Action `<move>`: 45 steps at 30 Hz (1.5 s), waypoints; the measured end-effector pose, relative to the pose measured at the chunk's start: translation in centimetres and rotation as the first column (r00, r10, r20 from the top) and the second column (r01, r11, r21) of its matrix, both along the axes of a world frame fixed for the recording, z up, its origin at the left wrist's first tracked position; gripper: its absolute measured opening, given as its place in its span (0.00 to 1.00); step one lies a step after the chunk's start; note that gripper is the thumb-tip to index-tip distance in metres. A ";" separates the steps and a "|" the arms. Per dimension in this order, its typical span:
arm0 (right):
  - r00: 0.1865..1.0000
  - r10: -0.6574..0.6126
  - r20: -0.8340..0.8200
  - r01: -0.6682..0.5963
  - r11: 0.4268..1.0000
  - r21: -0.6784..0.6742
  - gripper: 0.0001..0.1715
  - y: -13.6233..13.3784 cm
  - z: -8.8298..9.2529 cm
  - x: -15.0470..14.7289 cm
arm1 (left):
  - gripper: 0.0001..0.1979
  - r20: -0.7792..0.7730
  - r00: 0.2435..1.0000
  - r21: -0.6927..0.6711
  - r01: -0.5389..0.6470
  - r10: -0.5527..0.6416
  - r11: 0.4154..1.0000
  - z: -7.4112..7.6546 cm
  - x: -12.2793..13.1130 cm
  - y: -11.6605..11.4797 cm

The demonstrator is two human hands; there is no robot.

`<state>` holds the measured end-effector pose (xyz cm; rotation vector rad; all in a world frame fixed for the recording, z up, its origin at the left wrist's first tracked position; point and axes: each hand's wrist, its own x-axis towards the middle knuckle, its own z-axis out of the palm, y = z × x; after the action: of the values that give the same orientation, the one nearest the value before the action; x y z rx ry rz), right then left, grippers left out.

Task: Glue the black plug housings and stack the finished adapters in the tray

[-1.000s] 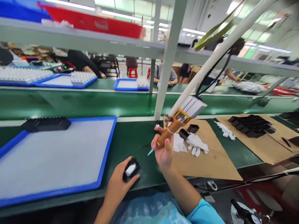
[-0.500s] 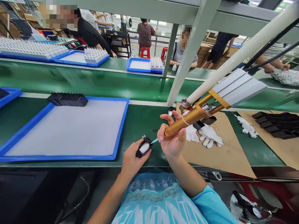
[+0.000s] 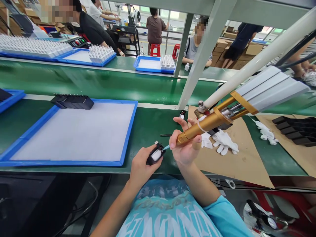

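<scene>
Housing point(image 3: 156, 155) sits within left grip point(image 3: 142, 165); nozzle point(image 3: 166, 147) seemingly touching.

glossy metal tool point(image 3: 209, 123), matt cardboard point(image 3: 240, 164)

The green bench point(image 3: 153, 120) carries a blue-rimmed tray point(image 3: 81, 135) (white inside), brown cardboard point(image 3: 229, 167) and a thin black strip point(image 3: 165, 135).
</scene>
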<state>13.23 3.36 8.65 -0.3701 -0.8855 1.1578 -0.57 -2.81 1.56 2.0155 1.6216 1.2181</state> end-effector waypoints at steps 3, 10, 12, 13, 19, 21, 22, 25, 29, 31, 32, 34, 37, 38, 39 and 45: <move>1.000 -0.003 0.009 0.003 1.000 -0.013 0.27 0.0 0.1 0.0 | 0.18 -0.005 1.000 0.023 0.003 -0.003 1.000 -0.2 0.1 0.0; 1.000 -0.008 0.013 0.008 1.000 0.008 0.26 0.1 0.1 0.0 | 0.19 0.010 1.000 0.065 0.001 -0.002 0.998 -0.4 0.5 0.3; 1.000 -0.014 0.019 0.013 1.000 0.011 0.25 0.1 0.1 0.0 | 0.19 0.005 1.000 0.073 0.012 -0.012 0.997 -0.3 0.3 0.4; 1.000 -0.015 0.019 0.015 1.000 0.013 0.25 0.1 0.1 -0.1 | 0.20 0.001 1.000 0.075 0.021 -0.021 0.997 -0.1 0.3 0.4; 0.999 -0.016 0.029 0.017 1.000 -0.008 0.23 0.1 0.1 0.0 | 0.21 -0.006 0.998 0.085 0.070 -0.070 0.994 0.6 0.1 0.4; 0.999 -0.006 0.032 0.006 1.000 -0.004 0.21 0.0 0.1 0.1 | 0.21 -0.008 0.997 0.089 0.072 -0.072 0.993 0.7 0.1 0.3; 0.999 -0.002 0.032 0.002 1.000 0.001 0.21 0.0 0.1 0.1 | 0.21 -0.008 0.997 0.090 0.072 -0.072 0.993 0.7 0.1 0.3; 1.000 -0.009 0.024 0.009 1.000 0.002 0.22 0.0 0.1 0.0 | 0.21 -0.008 0.997 0.087 0.078 -0.078 0.993 0.8 -0.1 0.2; 1.000 -0.017 0.013 0.017 1.000 0.006 0.27 -0.1 0.2 -0.1 | 0.21 0.000 0.997 0.057 0.076 -0.076 0.995 0.6 -0.2 0.1; 1.000 -0.015 0.005 0.015 1.000 0.011 0.27 -0.1 0.3 -0.2 | 0.20 0.013 0.998 0.021 0.057 -0.057 0.998 0.3 -0.1 0.2; 1.000 -0.014 0.004 0.014 1.000 0.011 0.26 -0.1 0.3 -0.3 | 0.20 0.020 0.999 0.003 0.043 -0.043 0.999 0.1 0.0 0.3; 1.000 -0.016 0.005 0.016 1.000 0.007 0.26 -0.2 0.5 -0.4 | 0.20 0.033 0.999 -0.026 0.019 -0.018 0.999 -0.3 0.3 0.4; 1.000 -0.022 0.004 0.022 1.000 0.002 0.26 -0.2 0.7 -0.7 | 0.20 0.056 0.998 -0.050 0.011 -0.008 0.999 -0.9 0.9 0.5; 1.000 -0.021 0.002 0.021 1.000 0.003 0.26 -0.2 0.7 -0.8 | 0.20 0.067 0.998 -0.053 0.015 -0.012 0.998 -1.0 1.1 0.6; 1.000 -0.017 0.000 0.017 1.000 0.003 0.26 -0.2 0.8 -0.9 | 0.20 0.079 0.997 -0.055 0.023 -0.018 0.998 -1.0 1.3 0.6; 0.999 0.043 -0.014 -0.043 0.999 0.026 0.23 -0.4 0.6 -1.2 | 0.20 0.182 0.982 -0.001 0.049 -0.048 0.999 -0.5 2.2 0.8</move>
<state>11.99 2.98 9.26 -0.3228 -0.8987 1.1861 1.59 -1.98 1.04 1.8676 1.4801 1.3355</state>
